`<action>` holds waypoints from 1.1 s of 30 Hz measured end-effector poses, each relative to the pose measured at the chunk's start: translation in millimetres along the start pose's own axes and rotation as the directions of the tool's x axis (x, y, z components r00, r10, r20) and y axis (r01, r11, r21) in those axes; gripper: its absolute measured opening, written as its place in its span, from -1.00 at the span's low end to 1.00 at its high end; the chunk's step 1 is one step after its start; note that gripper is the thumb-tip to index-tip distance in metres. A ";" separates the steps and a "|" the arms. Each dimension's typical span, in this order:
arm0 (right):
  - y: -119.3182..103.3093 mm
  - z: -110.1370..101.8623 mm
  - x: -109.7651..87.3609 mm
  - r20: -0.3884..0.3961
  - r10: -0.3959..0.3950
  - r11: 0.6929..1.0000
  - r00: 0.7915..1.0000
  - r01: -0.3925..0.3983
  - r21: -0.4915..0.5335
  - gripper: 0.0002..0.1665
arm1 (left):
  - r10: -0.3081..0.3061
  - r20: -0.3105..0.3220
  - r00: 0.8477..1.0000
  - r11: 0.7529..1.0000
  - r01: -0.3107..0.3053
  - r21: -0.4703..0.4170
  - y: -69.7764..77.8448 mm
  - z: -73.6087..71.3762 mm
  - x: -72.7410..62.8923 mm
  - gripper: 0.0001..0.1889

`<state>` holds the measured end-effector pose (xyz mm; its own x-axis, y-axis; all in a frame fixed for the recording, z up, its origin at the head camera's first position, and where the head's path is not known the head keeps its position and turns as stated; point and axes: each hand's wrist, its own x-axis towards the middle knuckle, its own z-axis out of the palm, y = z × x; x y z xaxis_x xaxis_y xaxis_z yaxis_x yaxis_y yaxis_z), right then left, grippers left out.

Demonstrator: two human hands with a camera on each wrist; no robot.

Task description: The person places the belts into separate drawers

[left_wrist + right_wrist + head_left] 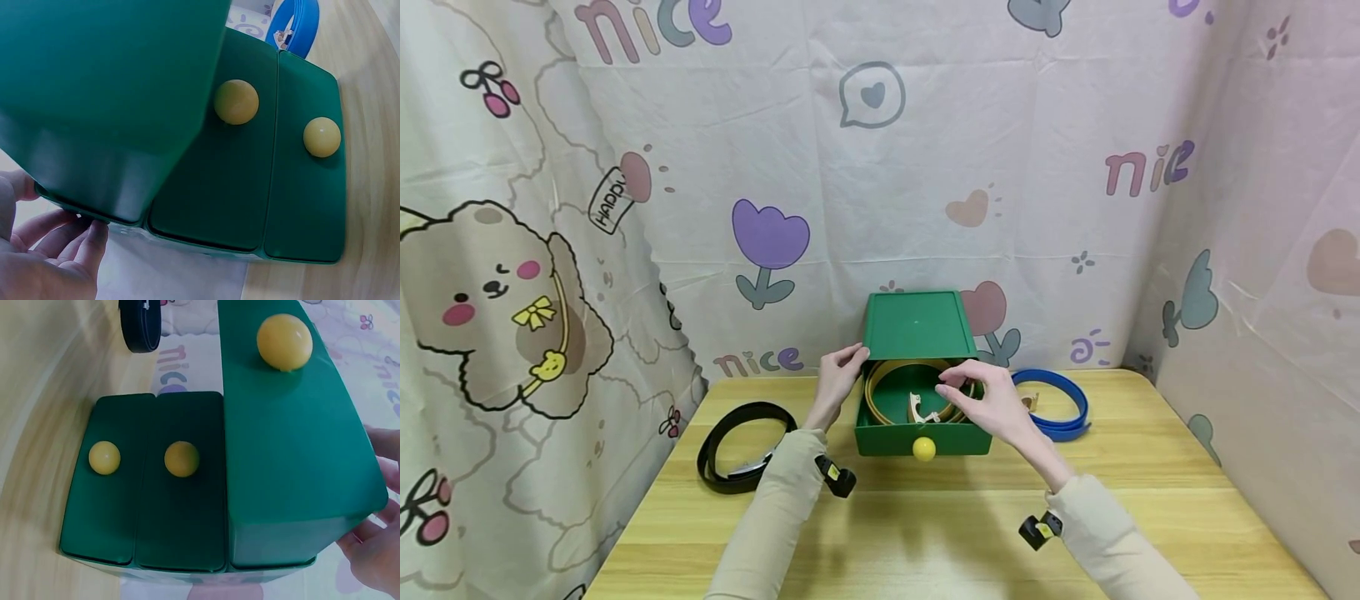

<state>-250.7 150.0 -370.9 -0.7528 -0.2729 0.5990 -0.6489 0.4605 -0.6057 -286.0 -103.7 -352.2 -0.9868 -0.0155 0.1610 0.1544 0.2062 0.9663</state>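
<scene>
A green drawer cabinet (916,325) stands at the back of the table, its top drawer (887,442) pulled out. Coiled inside the drawer is a yellow-tan belt (870,392) with a shiny gold-toned buckle (917,410). My left hand (837,379) grips the cabinet's upper left corner, thumb on top and fingers along the side, as the left wrist view shows. Over the right side of the drawer hovers my right hand (988,398), thumb and forefinger close together near the belt, with nothing seen between them. Its fingertips are hidden behind the drawer in the right wrist view.
Left of the cabinet lies a coiled black belt (709,450) with a silver buckle. A coiled blue belt (1063,432) with a gold buckle lies to the right. Two lower drawers with yellow knobs (322,137) are closed. A printed curtain (865,183) hangs behind the wooden table (917,542).
</scene>
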 end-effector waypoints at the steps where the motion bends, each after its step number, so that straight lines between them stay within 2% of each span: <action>1: -0.3 1.2 -0.8 -0.017 -0.014 1.000 1.000 0.014 -0.001 -0.86 | 0.000 0.000 1.000 1.000 0.000 0.000 0.3 0.0 -0.6 -0.54; 7: -3.6 7.4 -6.4 -0.105 -0.082 0.997 0.991 0.081 -0.012 -0.90 | -0.001 0.003 1.000 1.000 0.001 -0.016 -1.0 -1.1 1.3 -0.55; 14: -9.7 13.0 -14.5 -0.166 -0.112 0.994 0.980 0.108 -0.035 -0.88 | -0.005 -0.031 1.000 1.000 0.004 -0.031 -40.7 2.2 28.8 -0.54; 24: -12.4 22.3 -24.3 -0.277 -0.287 0.956 0.917 0.292 -0.023 -0.75 | -0.011 -0.034 0.999 1.000 0.010 -0.027 -42.1 2.3 27.9 -0.53; 30: -15.8 24.6 -29.7 -0.330 -0.357 0.932 0.874 0.358 -0.060 -0.80 | -0.021 -0.032 0.999 1.000 0.020 -0.022 -42.5 2.9 27.9 -0.53; 33: -17.3 27.4 -34.0 -0.317 -0.367 0.926 0.875 0.374 -0.038 -0.87 | -0.019 -0.032 0.999 1.000 0.018 -0.020 -41.4 2.8 28.3 -0.53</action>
<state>-216.9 128.2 -395.2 -0.3856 -0.1398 0.9120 -0.8789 0.3566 -0.3169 -320.4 -109.9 -388.2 -0.9875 -0.0510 0.1493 0.1374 0.1862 0.9729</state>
